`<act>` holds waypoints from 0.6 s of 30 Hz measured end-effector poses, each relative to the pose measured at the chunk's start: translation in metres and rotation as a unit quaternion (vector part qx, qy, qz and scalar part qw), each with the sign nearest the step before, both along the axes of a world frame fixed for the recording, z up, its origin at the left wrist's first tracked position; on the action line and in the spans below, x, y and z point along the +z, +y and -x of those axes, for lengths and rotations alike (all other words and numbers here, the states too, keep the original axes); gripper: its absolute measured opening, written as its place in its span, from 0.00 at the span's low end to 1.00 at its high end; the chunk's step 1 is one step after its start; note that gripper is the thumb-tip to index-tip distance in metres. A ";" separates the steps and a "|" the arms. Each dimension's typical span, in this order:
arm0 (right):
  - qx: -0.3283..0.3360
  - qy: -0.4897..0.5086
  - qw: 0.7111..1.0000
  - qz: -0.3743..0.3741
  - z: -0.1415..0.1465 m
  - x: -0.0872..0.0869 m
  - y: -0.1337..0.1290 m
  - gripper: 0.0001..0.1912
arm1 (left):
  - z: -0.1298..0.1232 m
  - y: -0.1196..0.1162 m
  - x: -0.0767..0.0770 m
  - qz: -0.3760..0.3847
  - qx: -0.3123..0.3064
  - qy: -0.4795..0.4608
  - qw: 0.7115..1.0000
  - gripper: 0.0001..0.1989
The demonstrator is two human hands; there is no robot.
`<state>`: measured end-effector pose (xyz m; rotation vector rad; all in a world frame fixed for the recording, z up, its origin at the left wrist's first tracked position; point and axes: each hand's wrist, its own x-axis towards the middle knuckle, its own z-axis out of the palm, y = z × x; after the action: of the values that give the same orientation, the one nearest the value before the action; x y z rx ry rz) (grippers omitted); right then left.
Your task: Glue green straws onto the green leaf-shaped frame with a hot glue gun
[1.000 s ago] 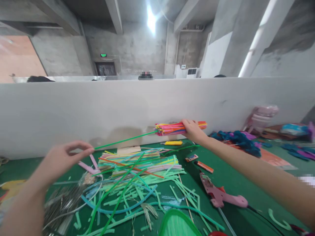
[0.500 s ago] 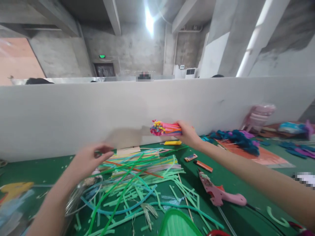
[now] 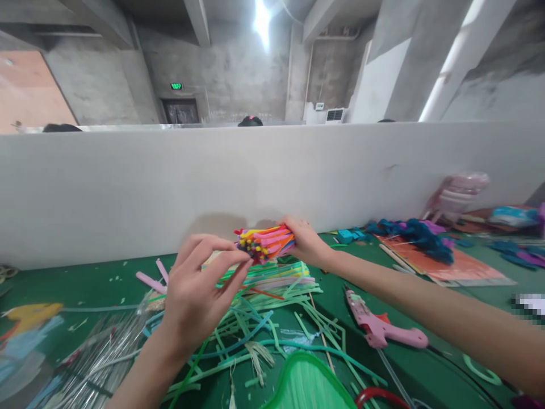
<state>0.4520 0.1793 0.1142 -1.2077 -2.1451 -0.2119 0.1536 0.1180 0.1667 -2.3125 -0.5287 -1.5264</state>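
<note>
My right hand (image 3: 304, 241) is wrapped round a bundle of thin coloured strips (image 3: 272, 241) in pink, orange, yellow and blue. The bundle is held nearly level above the table, its knobbly ends facing left. At those ends my left hand (image 3: 200, 284) has thumb and fingertips pinched together; whatever is between them is too small to make out. Below both hands lies a loose pile of green, white and pale strips (image 3: 293, 284), partly covered by my left hand and wrist.
A pink glue gun (image 3: 378, 324) lies to the right with its cord. In front are a green translucent tray (image 3: 306, 386) and a red handle (image 3: 381, 396). Thin metal wires (image 3: 106, 352) and a yellow glue gun (image 3: 32, 315) lie left. A white partition (image 3: 128, 193) stands behind.
My left hand has moved right and up to the bundle's end, its fingers closing into a pinch. The bundle has shifted left and slightly down in my right hand.
</note>
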 end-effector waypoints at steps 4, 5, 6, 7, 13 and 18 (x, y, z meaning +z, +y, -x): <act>0.010 0.003 1.000 0.000 0.000 0.001 0.001 0.20 | -0.001 0.000 0.000 -0.017 0.013 0.021 1.000 0.07; 0.012 0.004 1.000 -0.001 0.000 0.001 0.001 0.20 | -0.001 0.000 0.000 -0.025 0.017 0.026 0.999 0.08; 0.012 0.004 1.000 -0.002 0.000 0.000 0.001 0.19 | -0.001 -0.001 0.000 -0.034 0.021 0.032 0.999 0.09; 0.013 0.004 1.000 -0.003 0.000 0.000 0.001 0.19 | -0.001 -0.001 0.000 -0.041 0.025 0.038 0.998 0.09; 0.014 -0.004 1.000 -0.006 0.000 -0.005 0.002 0.19 | -0.003 -0.004 -0.001 -0.058 0.042 0.063 0.995 0.09; 0.000 -0.013 1.000 -0.012 -0.001 -0.007 0.004 0.20 | -0.005 -0.005 -0.003 -0.058 0.050 0.056 0.995 0.09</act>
<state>0.4527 0.1833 0.1069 -1.1964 -2.1596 -0.2535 0.1587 0.1134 0.1640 -2.2328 -0.5048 -1.3365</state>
